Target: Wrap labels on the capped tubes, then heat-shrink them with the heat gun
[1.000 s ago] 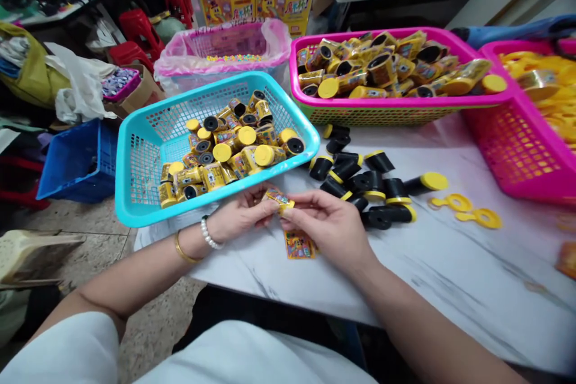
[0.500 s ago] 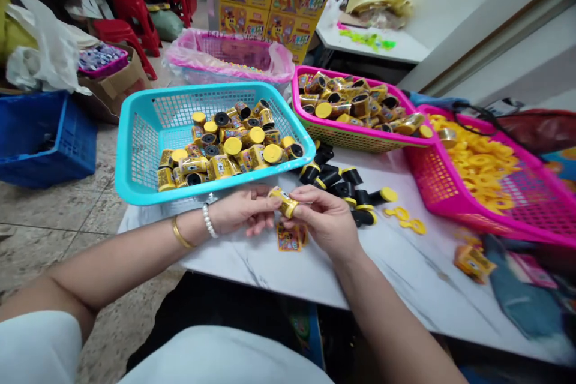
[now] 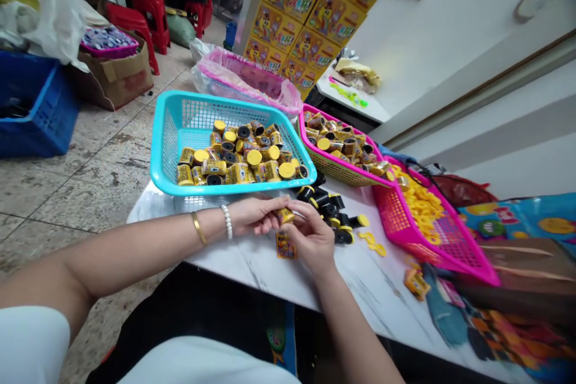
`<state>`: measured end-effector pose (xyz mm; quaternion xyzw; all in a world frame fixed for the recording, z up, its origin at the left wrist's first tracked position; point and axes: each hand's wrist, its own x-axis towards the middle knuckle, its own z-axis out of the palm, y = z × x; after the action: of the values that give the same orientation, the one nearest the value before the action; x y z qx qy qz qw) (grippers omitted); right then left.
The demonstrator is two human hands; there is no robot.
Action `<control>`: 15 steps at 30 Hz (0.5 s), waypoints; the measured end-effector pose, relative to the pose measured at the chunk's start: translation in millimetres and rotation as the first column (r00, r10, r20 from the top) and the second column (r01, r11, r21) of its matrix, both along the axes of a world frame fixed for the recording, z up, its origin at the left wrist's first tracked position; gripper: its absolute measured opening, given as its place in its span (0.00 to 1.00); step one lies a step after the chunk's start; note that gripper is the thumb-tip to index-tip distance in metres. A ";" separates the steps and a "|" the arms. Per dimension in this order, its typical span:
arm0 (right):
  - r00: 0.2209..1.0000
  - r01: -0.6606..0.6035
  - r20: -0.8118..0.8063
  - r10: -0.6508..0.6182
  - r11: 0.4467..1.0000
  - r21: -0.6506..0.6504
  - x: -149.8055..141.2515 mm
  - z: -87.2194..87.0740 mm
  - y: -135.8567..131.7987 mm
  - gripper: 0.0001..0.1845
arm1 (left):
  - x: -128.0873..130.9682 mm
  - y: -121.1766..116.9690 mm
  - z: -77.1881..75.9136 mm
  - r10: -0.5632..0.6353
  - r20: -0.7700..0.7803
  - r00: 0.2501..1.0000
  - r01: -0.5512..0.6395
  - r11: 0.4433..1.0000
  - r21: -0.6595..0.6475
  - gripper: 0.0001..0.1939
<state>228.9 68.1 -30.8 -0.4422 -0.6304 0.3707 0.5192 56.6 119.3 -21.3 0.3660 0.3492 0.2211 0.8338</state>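
1. Far left of the hands, a blue plastic crate (image 3: 36, 111) stands on the floor, beside a cardboard box (image 3: 114, 75) holding a pink tray of small items. Red plastic stools (image 3: 153, 18) stand beyond them.
2. The left hand (image 3: 256, 216) wears a gold bangle (image 3: 198, 228) and a pearl bracelet (image 3: 227, 221) at the wrist.
3. Just above the hands, a turquoise plastic basket (image 3: 216, 188) sits on the desk (image 3: 360, 288), heaped with yellow-and-black wrapped cylinders (image 3: 238, 159).
4. The hands are together, their fingers pinching a small gold-wrapped cylinder (image 3: 286, 216) between them.
5. Just below that grip, a printed yellow label (image 3: 285, 246) lies on the desk.
6. The right hand (image 3: 310, 237) has loose black cylinders with yellow rims (image 3: 330, 210) just beyond it, and flat yellow ring pieces (image 3: 371, 243) lie further right.
7. Above those, a pink-rimmed basket (image 3: 342, 168) holds more wrapped cylinders.
8. Furthest right of the hands, a magenta basket (image 3: 396, 219) sits tilted, full of yellow ring pieces (image 3: 416, 204).
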 end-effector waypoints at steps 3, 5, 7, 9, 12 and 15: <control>0.994 0.027 0.106 -0.035 0.997 0.076 -0.2 19.4 2.5 0.13 | -0.6 -4.2 8.6 0.023 0.046 0.999 -0.021 0.999 -0.038 0.31; 0.981 0.133 0.121 -0.150 0.981 0.139 -2.9 41.6 12.3 0.11 | -1.2 -7.9 13.5 0.057 0.044 0.997 -0.056 0.998 -0.023 0.28; 0.954 0.238 0.130 -0.271 0.946 0.222 -5.9 65.6 27.7 0.17 | -2.2 -11.0 15.7 0.084 -0.024 0.996 -0.080 0.990 0.115 0.22; 0.945 0.176 0.227 -0.235 0.952 0.250 -6.7 84.4 41.6 0.31 | -3.3 -13.3 14.3 0.104 -0.144 0.984 -0.041 0.921 0.387 0.15; 0.892 0.211 0.334 -0.305 0.933 0.290 -1.6 90.8 40.0 0.23 | -3.3 -17.6 6.8 0.194 -0.298 0.935 0.133 0.587 0.798 0.07; 0.819 0.329 0.396 -0.415 0.905 0.269 9.8 67.4 8.4 0.10 | 2.4 -25.2 -1.9 0.236 -0.488 0.840 0.432 0.253 0.866 0.05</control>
<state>238.7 76.5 36.6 -0.5787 -0.6653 0.0893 0.4632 59.0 94.1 -23.1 0.8622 0.3296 0.2206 0.3152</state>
